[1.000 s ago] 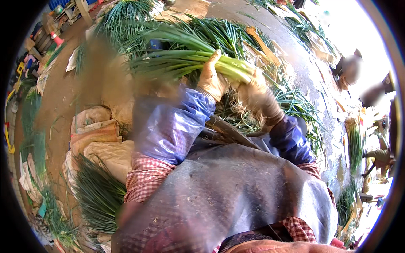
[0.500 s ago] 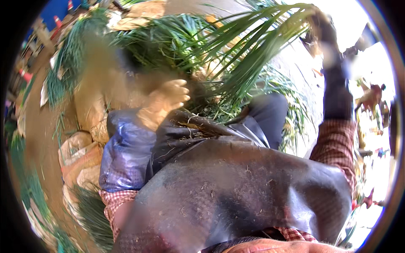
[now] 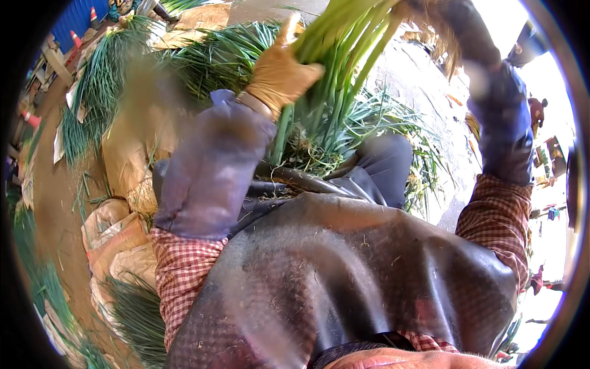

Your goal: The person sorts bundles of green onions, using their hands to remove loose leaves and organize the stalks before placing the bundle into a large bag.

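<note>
My left hand (image 3: 276, 77), in a tan work glove, reaches up and forward with its thumb and a finger spread apart. It meets the edge of a bunch of green onions (image 3: 344, 55) whose long leaves hang down in front of me. Part of its fingers may be behind the leaves. At the upper right my right hand (image 3: 458, 21), dark-gloved and blurred, is closed on the bunch near its pale root end; its fingers are mostly hidden. Below the bunch, more green onions with tangled roots (image 3: 307, 154) lie by my knees.
A heap of green onions (image 3: 215, 58) lies ahead, and another (image 3: 104, 86) at the far left. Brown sacks (image 3: 126, 163) stand beside my left knee. A dark apron (image 3: 344, 264) covers my lap. Traffic cones (image 3: 75, 38) stand far left; a pale sheet (image 3: 424, 80) lies right.
My left hand has moved up and forward, from near my lap to the bunch. The bunch has swung nearer upright, with my right hand still holding it high.
</note>
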`<state>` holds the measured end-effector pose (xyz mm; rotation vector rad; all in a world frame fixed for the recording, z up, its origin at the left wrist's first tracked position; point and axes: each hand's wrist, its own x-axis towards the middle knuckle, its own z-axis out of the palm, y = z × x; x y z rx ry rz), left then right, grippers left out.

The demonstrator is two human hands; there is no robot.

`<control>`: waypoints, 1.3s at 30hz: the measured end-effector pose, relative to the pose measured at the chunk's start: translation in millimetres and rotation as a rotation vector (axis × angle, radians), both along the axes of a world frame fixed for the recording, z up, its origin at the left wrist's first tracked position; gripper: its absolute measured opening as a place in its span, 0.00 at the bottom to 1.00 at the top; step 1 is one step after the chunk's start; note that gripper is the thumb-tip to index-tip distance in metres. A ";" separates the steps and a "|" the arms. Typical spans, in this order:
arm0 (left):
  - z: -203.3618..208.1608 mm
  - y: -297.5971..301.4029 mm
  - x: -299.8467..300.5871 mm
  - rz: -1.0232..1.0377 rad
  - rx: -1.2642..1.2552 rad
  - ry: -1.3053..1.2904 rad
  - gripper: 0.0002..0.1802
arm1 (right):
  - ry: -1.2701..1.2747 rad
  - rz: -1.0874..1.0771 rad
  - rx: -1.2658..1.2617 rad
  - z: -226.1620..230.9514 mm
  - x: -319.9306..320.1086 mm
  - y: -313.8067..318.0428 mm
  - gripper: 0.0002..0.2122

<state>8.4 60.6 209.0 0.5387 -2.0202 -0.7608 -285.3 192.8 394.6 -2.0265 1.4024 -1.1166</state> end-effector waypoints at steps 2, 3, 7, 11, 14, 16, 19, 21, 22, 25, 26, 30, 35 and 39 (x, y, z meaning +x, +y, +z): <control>-37.0 -44.4 7.6 0.113 0.062 -0.212 0.38 | -0.077 -0.085 -0.063 14.6 -24.1 -1.5 0.16; -87.0 -89.1 37.7 0.308 0.207 -0.179 0.33 | -0.126 -0.090 -0.103 22.1 -29.0 -7.8 0.16; -155.5 -150.3 127.3 0.540 0.381 -0.206 0.32 | -0.316 -0.210 -0.196 38.1 -57.1 11.8 0.16; -68.8 -78.5 91.6 0.594 -0.377 0.138 0.25 | -0.375 -0.185 -0.092 28.8 -40.3 18.9 0.16; -7.7 21.8 10.9 0.211 -0.683 0.315 0.20 | -0.094 -0.074 0.058 3.2 -5.2 27.2 0.17; 7.2 60.8 -11.9 -0.015 -1.072 -0.052 0.28 | -0.053 0.054 0.101 -25.0 10.5 14.3 0.18; -32.1 11.0 -33.6 0.525 -1.356 -0.543 0.33 | -0.033 0.119 0.083 -17.3 23.4 9.3 0.19; -76.1 -62.5 -19.2 1.139 -1.679 -0.903 0.32 | -0.096 0.162 0.024 -10.1 20.1 -9.8 0.20; -81.6 -82.3 -20.1 0.960 -1.549 -1.075 0.30 | -0.092 0.126 0.000 12.5 16.0 -0.8 0.21; -68.2 -74.4 42.9 0.095 -0.466 -1.442 0.26 | -0.214 0.171 -0.111 27.1 -12.9 5.5 0.22; -59.9 -68.4 69.9 0.004 -0.252 -1.506 0.24 | -0.189 0.026 -0.090 28.5 -13.6 13.7 0.24; -49.7 -28.1 95.5 -0.240 -0.172 -1.101 0.22 | -0.220 0.048 -0.022 27.5 8.3 25.9 0.28; 6.6 79.5 31.8 -0.502 -0.409 -0.506 0.27 | -0.004 0.290 -0.016 -19.1 69.1 16.7 0.20; -25.0 45.8 -9.4 -0.348 -0.317 -0.252 0.32 | 0.407 0.028 -0.244 -37.8 76.9 16.1 0.18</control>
